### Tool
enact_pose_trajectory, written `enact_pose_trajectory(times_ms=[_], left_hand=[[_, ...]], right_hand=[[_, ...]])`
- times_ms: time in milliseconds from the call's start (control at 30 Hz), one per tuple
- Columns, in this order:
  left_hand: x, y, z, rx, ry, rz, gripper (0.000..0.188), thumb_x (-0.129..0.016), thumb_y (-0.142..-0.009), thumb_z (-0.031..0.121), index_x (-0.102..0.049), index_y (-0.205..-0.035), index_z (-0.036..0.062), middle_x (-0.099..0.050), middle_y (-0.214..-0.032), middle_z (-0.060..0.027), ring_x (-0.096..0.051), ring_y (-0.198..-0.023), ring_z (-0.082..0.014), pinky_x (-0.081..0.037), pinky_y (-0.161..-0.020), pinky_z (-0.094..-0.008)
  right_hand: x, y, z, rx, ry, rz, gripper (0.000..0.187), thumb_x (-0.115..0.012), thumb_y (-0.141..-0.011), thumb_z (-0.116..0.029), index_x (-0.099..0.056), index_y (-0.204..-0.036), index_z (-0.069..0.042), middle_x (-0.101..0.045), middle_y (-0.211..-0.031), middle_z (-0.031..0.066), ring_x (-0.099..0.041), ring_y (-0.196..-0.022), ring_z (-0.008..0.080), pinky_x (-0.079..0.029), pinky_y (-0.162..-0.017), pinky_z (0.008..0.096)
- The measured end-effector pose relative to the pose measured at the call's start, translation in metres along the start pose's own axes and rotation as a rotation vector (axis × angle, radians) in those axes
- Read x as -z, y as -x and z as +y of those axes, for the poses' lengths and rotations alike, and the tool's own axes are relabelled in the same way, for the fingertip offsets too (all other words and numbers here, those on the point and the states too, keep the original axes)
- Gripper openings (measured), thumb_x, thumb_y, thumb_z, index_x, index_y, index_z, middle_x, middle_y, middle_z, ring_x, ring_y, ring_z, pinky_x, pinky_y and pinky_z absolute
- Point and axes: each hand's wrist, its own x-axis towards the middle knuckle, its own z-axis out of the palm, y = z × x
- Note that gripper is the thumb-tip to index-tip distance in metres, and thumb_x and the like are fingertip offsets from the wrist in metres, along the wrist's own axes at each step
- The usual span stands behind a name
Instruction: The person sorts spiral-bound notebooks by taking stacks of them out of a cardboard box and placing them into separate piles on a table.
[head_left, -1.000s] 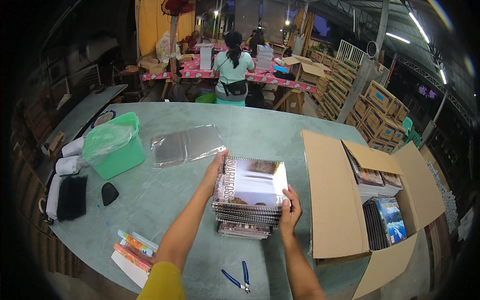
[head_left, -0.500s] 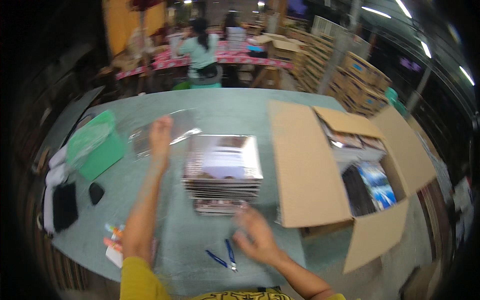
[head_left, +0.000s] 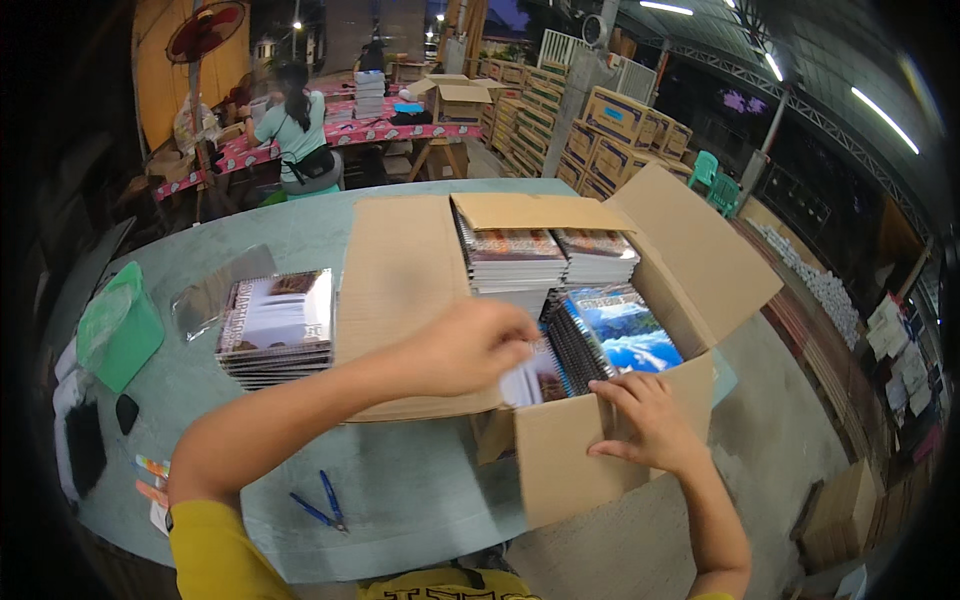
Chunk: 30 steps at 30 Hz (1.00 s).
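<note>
My left hand [head_left: 475, 345] is closed in a pinch above the near left side of an open cardboard box [head_left: 565, 455]. What its fingers hold, if anything, is hidden. Just beneath them a brown-and-white notebook [head_left: 545, 375] shows partly inside the box. My right hand [head_left: 645, 420] lies open over the box's near edge, fingertips by the black spiral bindings [head_left: 580, 345]. Beside those bindings is a blue-covered spiral notebook [head_left: 630, 330]. More spiral notebooks [head_left: 515, 255] are stacked at the far side. On the table, a notebook stack [head_left: 275, 320] stands left of the box, partly behind my left forearm.
Blue nippers [head_left: 325, 502] lie on the table [head_left: 410, 500] near me. A green bin [head_left: 125, 335] with a plastic liner and a clear sheet [head_left: 215, 290] are at the left. A person [head_left: 297, 130] sits at a far table; cartons [head_left: 610, 130] are piled behind.
Both hands have moved right to the box, the left one from the clear sheet and the right one from the stack's near side. The view has swung right.
</note>
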Motion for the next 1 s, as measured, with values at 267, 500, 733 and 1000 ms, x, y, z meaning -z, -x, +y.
enact_pose_trajectory(times_ms=[267,500,733,1000], left_hand=[[-0.105,-0.156,-0.032,0.377,-0.504,-0.512,0.018,-0.049,-0.071,0.000,-0.062,-0.073,-0.0114,-0.062,-0.065,-0.0234,-0.065,-0.056,-0.0280,-0.052,-0.048,-0.0371],[-0.104,-0.162,-0.093,0.664,-0.410,-0.548,0.018,-0.054,-0.072,0.003,-0.066,-0.083,-0.0054,-0.064,-0.081,-0.0222,-0.065,-0.073,-0.0304,-0.052,-0.063,-0.0393],[-0.163,-0.139,-0.142,0.021,-0.748,-0.620,0.025,-0.059,-0.072,0.014,-0.066,-0.096,0.0110,-0.062,-0.104,-0.0091,-0.056,-0.103,-0.0283,-0.045,-0.086,-0.0392],[-0.162,-0.119,-0.165,-0.299,-0.865,-0.477,0.027,-0.053,-0.077,0.026,-0.060,-0.102,0.0203,-0.055,-0.112,-0.0072,-0.047,-0.112,-0.0231,-0.040,-0.084,-0.0398]], right_hand=[[-0.034,0.002,0.045,0.209,0.009,0.168,0.057,-0.073,-0.065,-0.044,-0.054,-0.100,-0.003,-0.051,-0.087,0.0097,-0.048,-0.082,0.0270,-0.037,-0.076,0.0386],[0.008,-0.049,0.109,0.120,-0.572,-0.411,0.026,-0.060,-0.082,-0.026,-0.060,-0.091,-0.002,-0.059,-0.090,0.0116,-0.055,-0.087,0.0292,-0.043,-0.077,0.0388],[-0.012,-0.096,0.158,0.451,-0.290,-0.258,0.021,-0.059,-0.083,-0.025,-0.063,-0.085,-0.004,-0.062,-0.092,0.0089,-0.056,-0.093,0.0264,-0.043,-0.082,0.0374],[0.022,-0.063,0.162,0.448,-0.232,-0.167,0.018,-0.066,-0.076,-0.016,-0.062,-0.088,-0.004,-0.060,-0.100,0.0116,-0.055,-0.098,0.0293,-0.042,-0.085,0.0384]])
